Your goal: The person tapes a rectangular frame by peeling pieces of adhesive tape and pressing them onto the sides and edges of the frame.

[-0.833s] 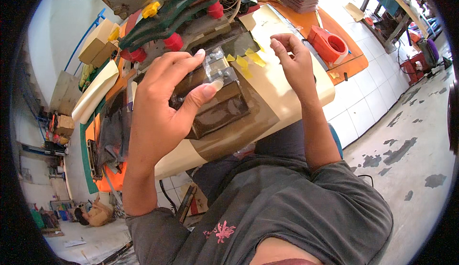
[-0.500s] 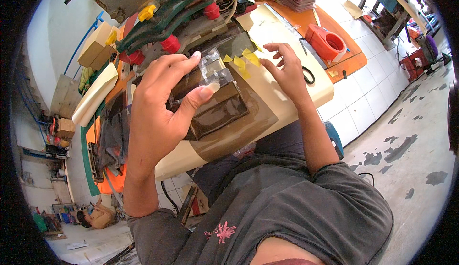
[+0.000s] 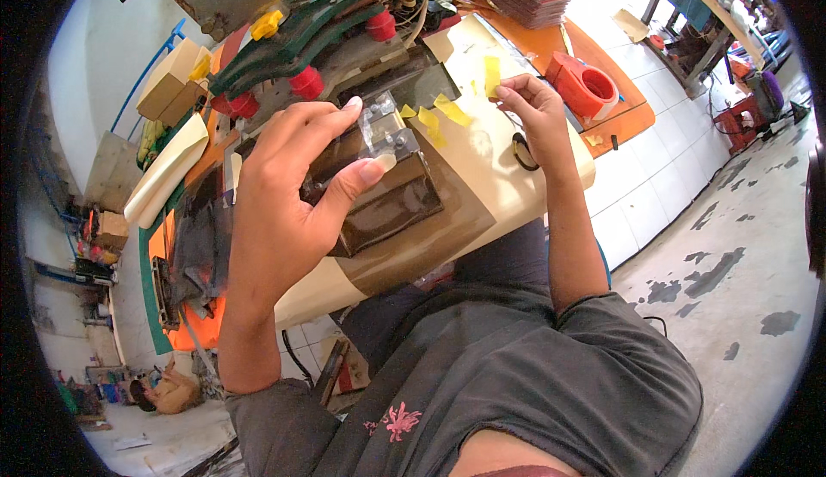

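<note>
Yellow flat strip [image 3: 492,73], my right hand [image 3: 535,109] is pinching it, one down lol; small yellow pieces [image 3: 452,111] are lying unpicked, my spread left hand [image 3: 288,172] is framing shiny clear tape [image 3: 365,133].

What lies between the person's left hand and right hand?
In the head view, small yellow pieces lie there, and also a shiny plate, nearer the left hand than the right hand.

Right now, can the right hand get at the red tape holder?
Likely yes: the red tape holder lies beside the right hand, nothing visible between, though the yellow strip it pinches may hinder a grasp.
</note>
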`<state>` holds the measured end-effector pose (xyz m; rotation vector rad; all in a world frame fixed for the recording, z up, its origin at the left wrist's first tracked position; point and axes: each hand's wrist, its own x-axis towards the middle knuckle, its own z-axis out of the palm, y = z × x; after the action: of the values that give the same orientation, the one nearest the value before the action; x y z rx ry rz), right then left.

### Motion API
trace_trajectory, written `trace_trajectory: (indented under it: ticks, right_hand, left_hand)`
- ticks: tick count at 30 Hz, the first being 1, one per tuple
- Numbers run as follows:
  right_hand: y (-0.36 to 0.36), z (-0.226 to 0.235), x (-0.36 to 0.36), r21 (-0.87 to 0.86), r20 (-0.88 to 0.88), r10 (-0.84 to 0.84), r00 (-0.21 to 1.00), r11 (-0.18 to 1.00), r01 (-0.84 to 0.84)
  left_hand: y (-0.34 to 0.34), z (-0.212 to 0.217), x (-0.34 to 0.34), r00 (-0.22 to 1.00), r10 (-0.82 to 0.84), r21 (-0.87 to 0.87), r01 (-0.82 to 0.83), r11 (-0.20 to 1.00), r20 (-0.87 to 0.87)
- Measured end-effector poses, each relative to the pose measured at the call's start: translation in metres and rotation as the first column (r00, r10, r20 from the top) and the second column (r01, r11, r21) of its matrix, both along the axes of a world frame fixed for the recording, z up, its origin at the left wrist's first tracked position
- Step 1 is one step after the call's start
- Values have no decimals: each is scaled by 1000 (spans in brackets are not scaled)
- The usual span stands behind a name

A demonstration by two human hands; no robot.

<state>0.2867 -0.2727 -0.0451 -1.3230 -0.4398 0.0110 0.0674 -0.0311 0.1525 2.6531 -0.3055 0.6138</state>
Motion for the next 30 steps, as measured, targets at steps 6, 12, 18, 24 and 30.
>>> trace_trajectory:
  ticks: [6, 12, 18, 24, 30]
  right_hand:
    - [-8, 15, -5, 202, -99, 138, 985, 973, -116]
    - [-8, 15, -4, -80, 50, -64, 997, 994, 68]
    - [-6, 26, -11, -192, -29, -2, 1000, 981, -3]
    - [1, 7, -10, -204, -155, 57, 986, 975, -88]
    - [9, -10, -6, -257, -182, 78, 980, 959, -124]
  left_hand:
    - [0, -2, 2, 998, -25, 2, 24, 1000, 52]
    - [1, -2, 4, 997, -39, 9, 38, 999, 65]
    - [1, -3, 3, 997, -38, 4, 38, 999, 71]
    - [1, -3, 4, 996, -46, 6, 46, 999, 75]
    - [2, -2, 2, 997, -36, 20, 35, 999, 72]
